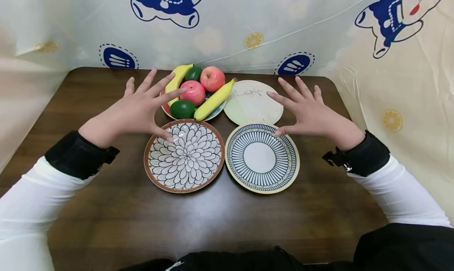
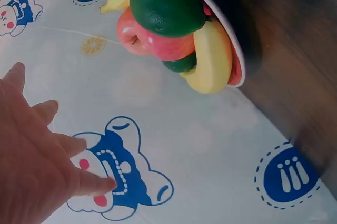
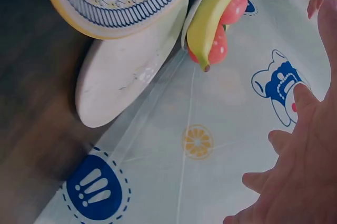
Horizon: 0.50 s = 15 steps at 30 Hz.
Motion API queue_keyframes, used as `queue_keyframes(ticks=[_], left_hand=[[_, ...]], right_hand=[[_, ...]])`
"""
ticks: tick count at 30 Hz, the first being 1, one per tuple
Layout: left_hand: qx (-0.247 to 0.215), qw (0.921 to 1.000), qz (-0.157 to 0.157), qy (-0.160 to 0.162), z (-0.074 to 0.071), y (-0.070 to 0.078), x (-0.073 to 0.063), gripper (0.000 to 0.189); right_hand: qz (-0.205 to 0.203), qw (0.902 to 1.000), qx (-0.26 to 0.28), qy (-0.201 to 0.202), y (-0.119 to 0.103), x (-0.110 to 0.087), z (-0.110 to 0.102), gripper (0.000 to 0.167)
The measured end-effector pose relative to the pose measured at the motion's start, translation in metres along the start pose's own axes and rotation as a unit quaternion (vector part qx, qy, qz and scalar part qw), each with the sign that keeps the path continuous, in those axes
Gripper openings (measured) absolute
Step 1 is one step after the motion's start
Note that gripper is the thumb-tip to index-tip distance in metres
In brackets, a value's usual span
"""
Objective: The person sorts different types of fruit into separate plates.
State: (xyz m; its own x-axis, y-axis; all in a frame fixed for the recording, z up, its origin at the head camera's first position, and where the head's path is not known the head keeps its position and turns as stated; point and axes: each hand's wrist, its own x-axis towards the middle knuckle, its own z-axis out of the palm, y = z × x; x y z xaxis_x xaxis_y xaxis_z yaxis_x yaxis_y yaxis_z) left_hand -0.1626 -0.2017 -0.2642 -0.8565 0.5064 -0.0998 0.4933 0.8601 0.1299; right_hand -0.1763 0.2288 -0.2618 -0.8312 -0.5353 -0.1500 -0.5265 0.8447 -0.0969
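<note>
My left hand (image 1: 138, 111) is spread wide above the table, its thumb over the rim of a brown-edged plate (image 1: 184, 156) with a petal pattern. Fingers of that hand overlap a plate of fruit in the head view. On that plate lie two bananas (image 1: 215, 99), two red apples (image 1: 212, 79) and two dark green fruits (image 1: 183, 109) that look like avocados. My right hand (image 1: 308, 111), also spread, hovers with its thumb over a yellow-rimmed plate (image 1: 260, 154) with blue stripes. Behind it sits a pale plate (image 1: 253, 105) with a sprig design. Neither hand holds anything.
All four plates stand close together on a dark wooden table (image 1: 227, 231). A cartoon-printed cloth (image 1: 227, 18) rises behind the table's far edge and along both sides. Black bands (image 1: 79, 154) circle both wrists over white sleeves.
</note>
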Motion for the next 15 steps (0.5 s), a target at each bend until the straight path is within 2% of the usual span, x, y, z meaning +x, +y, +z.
queue_keyframes(ticks=[3, 6, 9, 12, 15], left_hand=[[-0.024, 0.9993, -0.02, -0.023, 0.002, -0.004, -0.004, 0.119], [-0.079, 0.9947, -0.051, -0.043, 0.012, -0.013, -0.009, 0.101], [-0.142, 0.9838, -0.093, -0.058, 0.029, -0.025, -0.017, 0.084], [-0.198, 0.9682, -0.133, -0.076, 0.047, -0.035, -0.025, 0.072], [-0.241, 0.9521, -0.154, -0.109, 0.063, -0.04, -0.031, 0.065]], right_hand=[[-0.02, 0.9997, -0.006, 0.016, -0.003, 0.01, -0.006, 0.109], [-0.048, 0.9982, -0.008, 0.035, -0.009, 0.024, -0.012, 0.109], [-0.077, 0.9959, -0.006, 0.046, -0.018, 0.041, -0.019, 0.107], [-0.104, 0.9935, -0.012, 0.046, -0.029, 0.06, -0.024, 0.106], [-0.12, 0.992, -0.023, 0.031, -0.042, 0.08, -0.027, 0.105]])
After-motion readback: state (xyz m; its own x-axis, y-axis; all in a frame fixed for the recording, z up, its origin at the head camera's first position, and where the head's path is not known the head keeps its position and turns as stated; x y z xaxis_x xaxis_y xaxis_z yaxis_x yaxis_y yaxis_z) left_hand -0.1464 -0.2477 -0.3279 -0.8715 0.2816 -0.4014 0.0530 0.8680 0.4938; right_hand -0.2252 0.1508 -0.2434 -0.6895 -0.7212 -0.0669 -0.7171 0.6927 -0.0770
